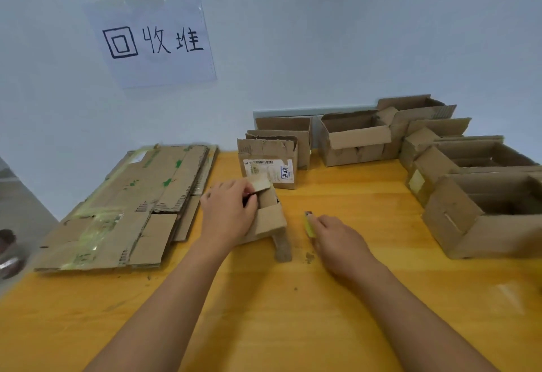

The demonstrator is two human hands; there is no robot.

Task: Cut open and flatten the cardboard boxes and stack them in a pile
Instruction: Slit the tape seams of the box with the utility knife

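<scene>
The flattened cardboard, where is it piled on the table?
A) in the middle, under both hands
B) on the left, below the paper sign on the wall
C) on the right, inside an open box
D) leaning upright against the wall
B: the flattened cardboard lies flat in a pile on the left part of the table, below the paper sign, while the open boxes stand at the back and right.
</scene>
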